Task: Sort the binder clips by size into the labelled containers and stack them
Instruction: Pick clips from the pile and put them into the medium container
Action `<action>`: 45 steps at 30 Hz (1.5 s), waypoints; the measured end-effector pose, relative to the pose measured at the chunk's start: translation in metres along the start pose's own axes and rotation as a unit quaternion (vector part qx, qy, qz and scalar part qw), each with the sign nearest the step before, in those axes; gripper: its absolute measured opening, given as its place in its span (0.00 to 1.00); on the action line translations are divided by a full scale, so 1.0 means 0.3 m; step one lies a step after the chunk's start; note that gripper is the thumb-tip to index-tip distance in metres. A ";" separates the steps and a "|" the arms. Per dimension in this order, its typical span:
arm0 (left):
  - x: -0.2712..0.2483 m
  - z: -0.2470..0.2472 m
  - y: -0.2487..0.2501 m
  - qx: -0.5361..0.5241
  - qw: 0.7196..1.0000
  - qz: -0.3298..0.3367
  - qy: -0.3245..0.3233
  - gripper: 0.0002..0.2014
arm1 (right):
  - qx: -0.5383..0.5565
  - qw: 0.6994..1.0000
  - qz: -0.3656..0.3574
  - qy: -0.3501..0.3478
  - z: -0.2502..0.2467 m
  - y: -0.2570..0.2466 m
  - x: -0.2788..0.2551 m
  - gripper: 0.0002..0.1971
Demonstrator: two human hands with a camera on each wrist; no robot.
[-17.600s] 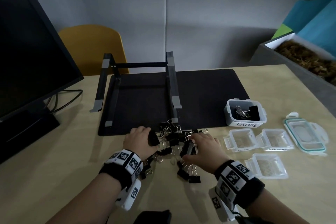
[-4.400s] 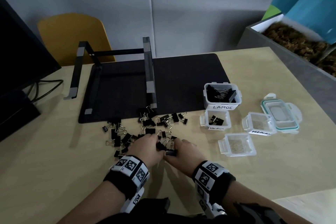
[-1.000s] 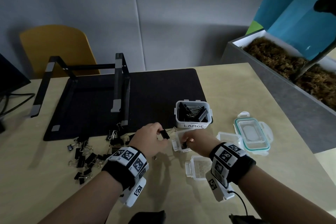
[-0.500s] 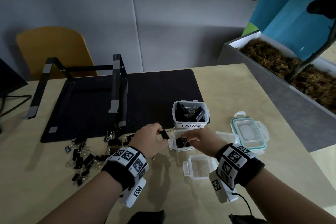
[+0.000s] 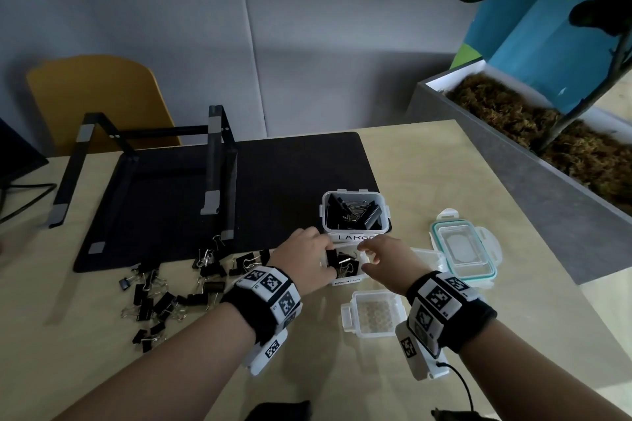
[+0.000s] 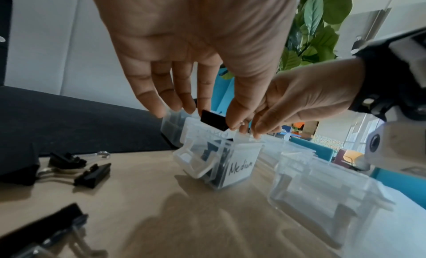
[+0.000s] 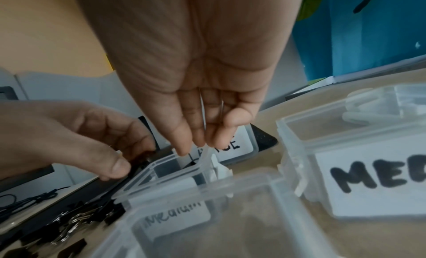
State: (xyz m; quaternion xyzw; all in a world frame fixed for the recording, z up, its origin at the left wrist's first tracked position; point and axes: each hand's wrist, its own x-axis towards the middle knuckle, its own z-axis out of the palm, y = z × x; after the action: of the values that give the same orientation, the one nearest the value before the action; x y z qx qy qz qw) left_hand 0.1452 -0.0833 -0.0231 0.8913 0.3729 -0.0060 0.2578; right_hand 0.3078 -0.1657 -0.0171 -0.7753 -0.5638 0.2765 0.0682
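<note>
A small clear container labelled Medium (image 5: 347,281) (image 6: 239,169) (image 7: 175,163) stands in front of the LARGE box (image 5: 355,237) and holds several black clips. My left hand (image 5: 326,260) (image 6: 221,119) pinches a black binder clip (image 6: 213,122) (image 5: 331,255) just above the container's rim. My right hand (image 5: 367,253) (image 6: 251,132) (image 7: 198,145) is at the container's right edge, fingertips pinching its raised side flap. The LARGE box is full of big clips. Several loose clips (image 5: 160,301) (image 6: 92,174) lie on the table to the left.
A second clear container marked MEDIUM (image 7: 368,170) (image 5: 427,255) sits to the right, an empty one (image 5: 372,335) nearer me, and a teal-rimmed lid (image 5: 461,246) further right. Behind are a black mat (image 5: 273,181), a laptop stand (image 5: 212,161) and a planter (image 5: 513,181).
My left hand has carried its clip right, from beside the Medium container to over its rim. My right hand has shifted from over the container to its right edge.
</note>
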 end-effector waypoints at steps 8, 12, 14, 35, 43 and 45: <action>-0.002 0.044 -0.004 0.048 0.999 0.019 -0.009 0.15 | 0.005 1.000 0.001 0.007 -0.002 -0.004 0.000 0.19; -0.020 0.049 -0.027 0.052 0.999 0.005 0.001 0.17 | -0.001 1.000 -0.001 0.003 -0.004 -0.006 -0.005 0.20; -0.037 0.043 -0.041 0.021 1.000 -0.004 0.014 0.18 | -0.005 1.000 -0.003 0.001 -0.003 -0.010 -0.008 0.20; -0.152 -0.066 -0.437 -0.002 0.990 -0.137 0.031 0.19 | -0.022 0.994 -0.076 -0.074 0.171 -0.402 0.159 0.17; -0.124 -0.041 -0.461 0.061 0.994 -0.087 0.011 0.20 | -0.072 0.995 -0.041 -0.052 0.264 -0.476 0.222 0.14; -0.119 -0.039 -0.466 0.060 0.994 -0.085 0.012 0.19 | -0.073 0.996 -0.031 -0.040 0.268 -0.477 0.224 0.14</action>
State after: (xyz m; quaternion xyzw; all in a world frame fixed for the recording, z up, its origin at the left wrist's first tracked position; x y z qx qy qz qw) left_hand 0.0240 -0.0192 -0.0693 0.8702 0.4493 -0.0397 0.1980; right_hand 0.1615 -0.0701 -0.0484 -0.7486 -0.6086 0.2630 -0.0027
